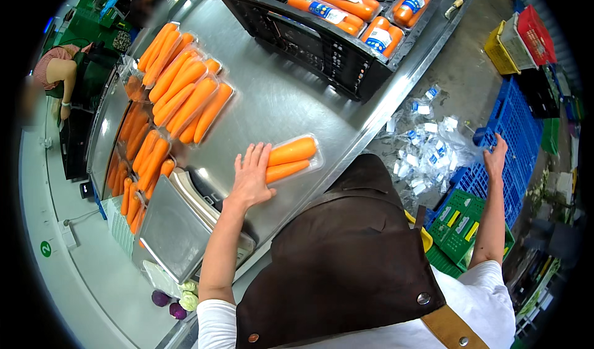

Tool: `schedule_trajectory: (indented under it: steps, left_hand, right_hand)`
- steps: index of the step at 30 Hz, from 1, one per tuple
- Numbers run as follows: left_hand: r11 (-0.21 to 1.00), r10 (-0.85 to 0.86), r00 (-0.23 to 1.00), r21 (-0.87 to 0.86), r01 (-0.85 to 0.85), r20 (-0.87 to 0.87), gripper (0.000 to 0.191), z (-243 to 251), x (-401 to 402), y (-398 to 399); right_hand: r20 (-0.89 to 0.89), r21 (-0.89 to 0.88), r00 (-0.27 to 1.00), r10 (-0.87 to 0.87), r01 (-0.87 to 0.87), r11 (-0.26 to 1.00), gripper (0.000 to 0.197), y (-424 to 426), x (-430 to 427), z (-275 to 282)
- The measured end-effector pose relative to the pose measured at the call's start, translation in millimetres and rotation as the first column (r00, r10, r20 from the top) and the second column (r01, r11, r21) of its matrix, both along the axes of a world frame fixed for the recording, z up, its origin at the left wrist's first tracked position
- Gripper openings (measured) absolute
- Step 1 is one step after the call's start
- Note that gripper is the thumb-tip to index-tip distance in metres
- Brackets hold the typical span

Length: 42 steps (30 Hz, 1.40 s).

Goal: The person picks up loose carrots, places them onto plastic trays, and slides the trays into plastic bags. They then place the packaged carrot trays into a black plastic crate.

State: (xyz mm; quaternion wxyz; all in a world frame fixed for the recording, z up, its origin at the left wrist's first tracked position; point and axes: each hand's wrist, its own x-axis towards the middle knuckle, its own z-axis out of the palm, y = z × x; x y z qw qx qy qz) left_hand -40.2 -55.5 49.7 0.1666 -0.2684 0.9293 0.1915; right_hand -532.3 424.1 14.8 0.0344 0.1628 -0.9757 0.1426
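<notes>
My left hand (pixel 250 175) is spread palm down around the near end of a clear plastic tray of carrots (pixel 293 156). Its thumb and forefinger lie either side of that end, and two carrots show. Out past the steel table's edge, my right hand (pixel 495 156) hangs over the floor side with thumb and forefinger apart. Blurred clear plastic is close by its fingertips, above a heap of crumpled, labelled plastic wrappers (pixel 429 149). A black crate (pixel 297 38) on the table holds several wrapped, labelled carrot packs (pixel 343 1).
Several more carrot trays (pixel 185 89) are stacked along the table's far side. A scale (pixel 178 228) sits by my left forearm. A small knife-like tool (pixel 454 8) lies on the table rim. Blue pallet (pixel 515 131) and green crates (pixel 457 219) stand right. Another person (pixel 60 68) works beyond the table.
</notes>
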Motion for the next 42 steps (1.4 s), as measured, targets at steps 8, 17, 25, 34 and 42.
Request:
schedule_trajectory:
  steps: [8, 17, 25, 34, 42]
  left_hand:
    - [0.993, -0.084, 0.969, -0.104, 0.061, -0.231, 0.103, -16.3, -3.5, -7.2]
    - [0.96, 0.19, 0.917, -0.131, -0.249, -0.351, 0.09, 22.7, 26.3, -28.6]
    - [0.584, 0.456, 0.747, -0.47, -0.661, -0.484, 0.088, 118.7, 133.3, -185.6]
    - [0.42, 0.663, 0.728, -0.718, -0.555, -0.175, 0.08, 117.6, 219.9, -359.7]
    - [0.216, 0.762, 0.492, -0.551, -0.806, -0.421, 0.068, 71.6, 179.8, -397.8]
  right_hand:
    - [-0.039, -0.014, 0.987, 0.159, -0.159, 0.987, 0.059, -69.6, -6.1, -17.2]
    - [0.249, -0.062, 0.859, 0.448, -0.447, 0.892, 0.041, -113.2, -2.6, -54.8]
    - [0.626, -0.11, 0.603, 0.494, -0.559, 0.822, 0.031, -123.4, 21.4, -90.0]
    - [0.849, -0.193, 0.459, 0.262, -0.191, 0.962, 0.035, -129.2, 22.2, -88.4]
    - [0.816, 0.158, 0.578, 0.012, -0.243, 0.957, 0.037, -116.3, -5.3, -69.3]
